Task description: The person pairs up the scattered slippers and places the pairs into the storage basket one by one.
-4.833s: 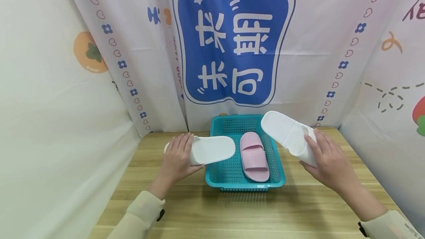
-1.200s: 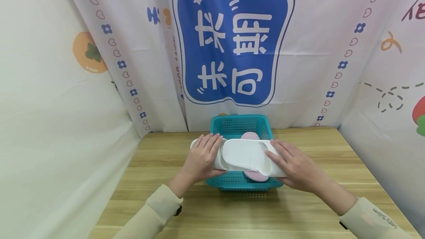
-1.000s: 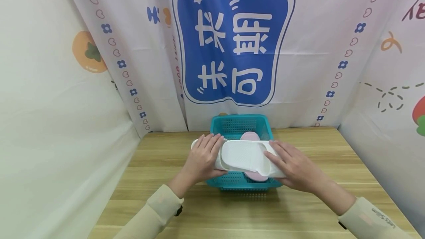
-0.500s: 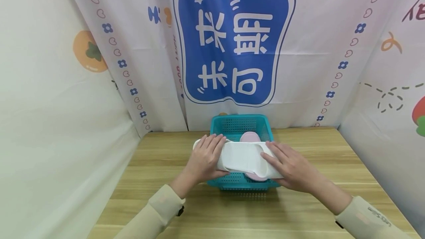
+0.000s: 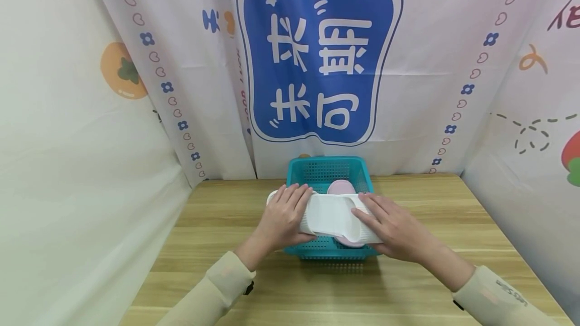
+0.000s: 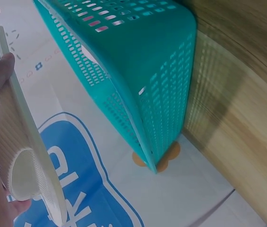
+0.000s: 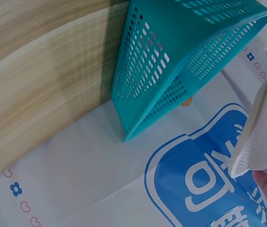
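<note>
My left hand [image 5: 283, 218] grips one white slipper [image 6: 48, 175] across its strap end, with the thumb below and the fingers over the top. From the other side, my right hand [image 5: 396, 228] grips a second white slipper [image 7: 263, 135] near its strap. Both slippers lie lengthwise between my hands and overlap, the pale middle stretch showing between the two straps. They are held in the air over the teal basket [image 5: 335, 254]. A pink slipper [image 5: 342, 187] lies inside that basket, its middle hidden behind the white pair.
The basket stands on a wood-grain table [image 5: 217, 275] near its back edge. A white printed cloth [image 5: 421, 64] with a large blue patch hangs right behind it. Plain and printed white cloth walls [image 5: 81, 175] close off both sides.
Several seconds ago the hands held the white slippers apart at either side of the basket. They have come together over it; in the last second both moved slightly inward, increasing the overlap.
</note>
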